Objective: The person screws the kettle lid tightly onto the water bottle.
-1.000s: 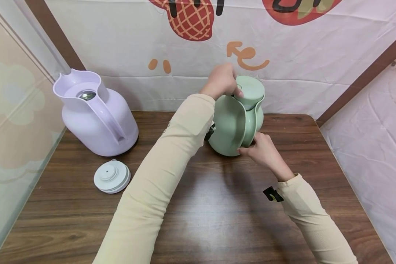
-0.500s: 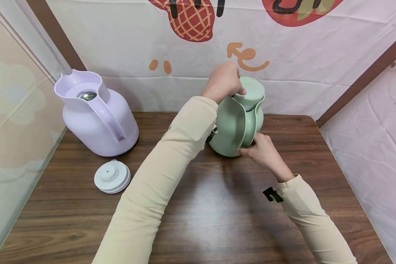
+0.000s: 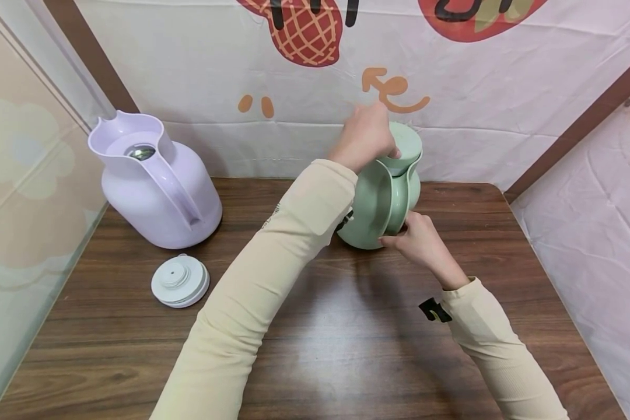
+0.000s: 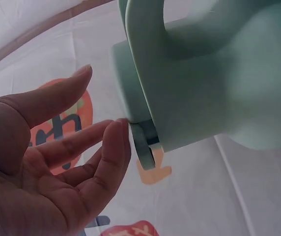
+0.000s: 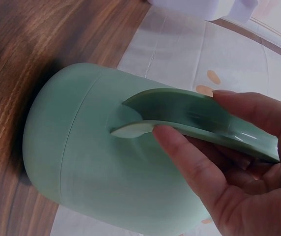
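Observation:
A pale green thermos jug (image 3: 364, 210) stands upright near the back of the table, its round lid (image 3: 408, 140) seated in the top. My left hand (image 3: 364, 137) is at the lid's left side. In the left wrist view its fingertips (image 4: 115, 130) meet a small tab (image 4: 143, 147) on the lid's edge, while the thumb is apart from the lid. Low on the jug, my right hand (image 3: 422, 242) grips the handle (image 5: 180, 105), thumb on one side and fingers on the other. Part of the jug is hidden behind the left wrist.
To the left, a lilac jug (image 3: 160, 195) stands without a lid, its shiny inner mouth showing. In front of it a white round stopper (image 3: 179, 281) lies on the brown wooden table (image 3: 346, 356). A printed cloth wall (image 3: 189, 70) rises right behind both jugs.
My left hand has shifted to the right along the lid's edge, covering more of the lid. The right hand keeps its grip on the handle, and the green jug stays in place.

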Tool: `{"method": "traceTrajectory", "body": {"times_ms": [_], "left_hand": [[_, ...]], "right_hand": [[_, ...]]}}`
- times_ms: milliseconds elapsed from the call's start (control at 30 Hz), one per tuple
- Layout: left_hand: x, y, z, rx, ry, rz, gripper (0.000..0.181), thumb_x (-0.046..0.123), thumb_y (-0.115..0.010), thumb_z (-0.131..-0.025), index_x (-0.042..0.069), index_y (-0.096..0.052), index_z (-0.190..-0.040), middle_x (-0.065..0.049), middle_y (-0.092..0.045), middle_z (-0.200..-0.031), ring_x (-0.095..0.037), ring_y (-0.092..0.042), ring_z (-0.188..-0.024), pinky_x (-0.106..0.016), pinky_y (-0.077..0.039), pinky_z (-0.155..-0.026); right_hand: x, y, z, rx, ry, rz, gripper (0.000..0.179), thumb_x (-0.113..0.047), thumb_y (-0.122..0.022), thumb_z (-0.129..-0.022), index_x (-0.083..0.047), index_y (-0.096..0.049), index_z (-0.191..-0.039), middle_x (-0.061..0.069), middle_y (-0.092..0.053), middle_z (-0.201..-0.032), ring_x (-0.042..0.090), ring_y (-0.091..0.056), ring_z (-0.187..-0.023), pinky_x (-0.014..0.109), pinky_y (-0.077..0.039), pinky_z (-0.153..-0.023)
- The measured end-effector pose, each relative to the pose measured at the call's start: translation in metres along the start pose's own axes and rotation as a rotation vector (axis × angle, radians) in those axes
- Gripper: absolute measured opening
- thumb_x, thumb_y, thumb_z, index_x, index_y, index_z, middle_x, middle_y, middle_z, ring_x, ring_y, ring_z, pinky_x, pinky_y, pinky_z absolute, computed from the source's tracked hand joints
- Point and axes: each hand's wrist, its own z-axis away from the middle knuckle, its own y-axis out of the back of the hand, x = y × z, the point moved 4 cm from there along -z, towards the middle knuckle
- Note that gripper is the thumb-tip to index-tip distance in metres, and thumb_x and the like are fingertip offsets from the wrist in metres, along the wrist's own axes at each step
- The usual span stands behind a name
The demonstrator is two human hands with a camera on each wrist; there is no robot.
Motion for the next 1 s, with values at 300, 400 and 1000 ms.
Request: {"method": "traceTrajectory", "body": {"times_ms": [300, 400, 1000], "left_hand": [[-0.002, 0.003, 0.0, 0.004, 0.019, -0.042, 0.036, 0.03, -0.072, -0.077, 0.01, -0.059, -0.104, 0.0, -0.056, -0.095, -0.018, -0.048, -0.097, -0.029, -0.039, -0.08], [-0.003, 0.003, 0.0, -0.002, 0.013, -0.036, 0.044, 0.033, -0.072, -0.077, 0.01, -0.056, -0.111, 0.0, -0.056, -0.101, -0.018, -0.046, -0.102, -0.029, -0.038, -0.083], [-0.001, -0.012, -0.006, 0.034, -0.036, -0.008, 0.035, 0.032, -0.076, -0.074, 0.009, -0.06, -0.096, 0.0, -0.056, -0.088, -0.015, -0.048, -0.086, -0.026, -0.039, -0.076]], "right_hand": [[0.0, 0.001, 0.0, 0.003, -0.001, -0.001, 0.026, -0.011, -0.073, -0.072, -0.001, -0.064, -0.094, 0.012, -0.065, -0.083, 0.021, -0.058, -0.068, 0.036, -0.045, -0.062], [0.0, 0.001, -0.001, 0.002, -0.003, -0.007, 0.026, -0.01, -0.073, -0.072, -0.001, -0.064, -0.094, 0.012, -0.065, -0.084, 0.022, -0.058, -0.069, 0.036, -0.045, -0.063], [0.0, 0.001, 0.0, 0.002, -0.002, -0.009, 0.026, -0.011, -0.072, -0.072, -0.001, -0.064, -0.095, 0.012, -0.065, -0.084, 0.021, -0.058, -0.068, 0.035, -0.045, -0.062]]}}
